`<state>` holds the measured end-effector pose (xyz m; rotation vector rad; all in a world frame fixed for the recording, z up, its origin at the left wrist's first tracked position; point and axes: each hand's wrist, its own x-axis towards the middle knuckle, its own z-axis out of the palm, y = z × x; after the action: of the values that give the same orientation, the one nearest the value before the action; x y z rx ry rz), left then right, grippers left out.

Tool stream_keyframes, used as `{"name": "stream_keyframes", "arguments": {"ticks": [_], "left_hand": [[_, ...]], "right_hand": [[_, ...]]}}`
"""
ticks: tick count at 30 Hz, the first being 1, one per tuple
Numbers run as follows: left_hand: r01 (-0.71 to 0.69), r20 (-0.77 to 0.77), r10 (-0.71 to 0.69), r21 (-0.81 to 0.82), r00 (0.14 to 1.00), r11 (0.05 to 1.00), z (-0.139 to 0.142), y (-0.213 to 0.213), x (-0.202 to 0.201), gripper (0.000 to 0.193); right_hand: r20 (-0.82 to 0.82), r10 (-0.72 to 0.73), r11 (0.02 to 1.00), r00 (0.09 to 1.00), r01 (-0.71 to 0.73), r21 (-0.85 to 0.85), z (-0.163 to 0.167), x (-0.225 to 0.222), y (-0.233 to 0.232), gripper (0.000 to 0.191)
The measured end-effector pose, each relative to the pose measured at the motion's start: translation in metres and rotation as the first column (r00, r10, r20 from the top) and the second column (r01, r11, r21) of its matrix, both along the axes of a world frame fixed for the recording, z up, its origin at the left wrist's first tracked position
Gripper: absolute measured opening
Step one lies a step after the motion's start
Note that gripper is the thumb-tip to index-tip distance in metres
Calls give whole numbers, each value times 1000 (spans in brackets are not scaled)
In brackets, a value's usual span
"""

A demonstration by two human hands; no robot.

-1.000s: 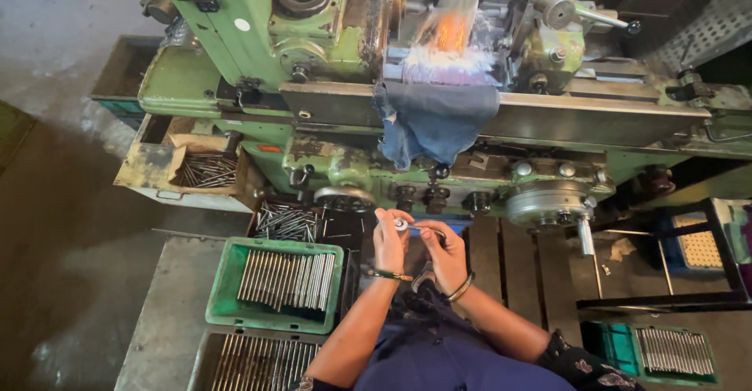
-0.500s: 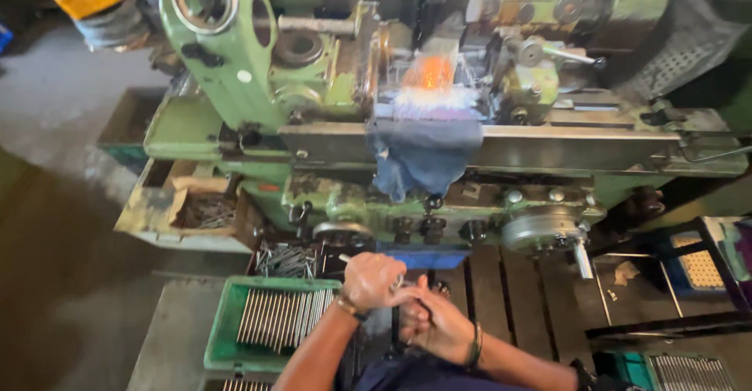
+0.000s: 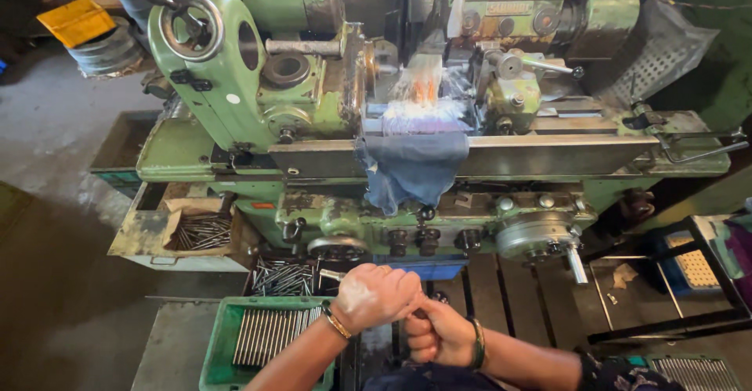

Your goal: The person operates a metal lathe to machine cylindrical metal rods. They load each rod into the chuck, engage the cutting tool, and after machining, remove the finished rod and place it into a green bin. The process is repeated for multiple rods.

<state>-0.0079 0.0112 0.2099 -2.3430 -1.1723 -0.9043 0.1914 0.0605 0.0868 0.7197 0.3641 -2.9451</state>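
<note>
Both fists bottom centre: left hand (image 3: 374, 295) clenched over right hand (image 3: 437, 333); contents can't tell. Keep clear of green metal grinding machine (image 3: 313, 124).

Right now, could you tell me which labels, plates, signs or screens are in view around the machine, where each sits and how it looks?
Nameplate: on the green machine's upper housing, right of centre; small rectangle, worn yellowish metal.
White dot sticker: on the machine's left green housing, below the handwheel; small, round.
Orange tag: low on the machine's front, above the loose rods; small strip.
Screens and packages: none in view.
</note>
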Motion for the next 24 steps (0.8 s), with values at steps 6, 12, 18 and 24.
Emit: {"name": "stream_keyframes", "arguments": {"ticks": [6,12,18,24], "left_hand": [[120,-171,-123,-28,978,992,7,10,10,22],[322,-186,-324,-41,928,946,17,16,15,22],[279,3,-279,-40,960,959,6,20,3,26],[-102,872,401,-388,281,916,-117,13,10,27]], "right_hand": [[-177,169,983,970,-180,-46,-22,17,8,49],[-116,109,959,987,-135,-249,-27,22,-21,29],[-44,-131,985,990,125,-119,-20,22,-15,45],[71,-547,827,834,526,198,-25,22,22,52]]}}
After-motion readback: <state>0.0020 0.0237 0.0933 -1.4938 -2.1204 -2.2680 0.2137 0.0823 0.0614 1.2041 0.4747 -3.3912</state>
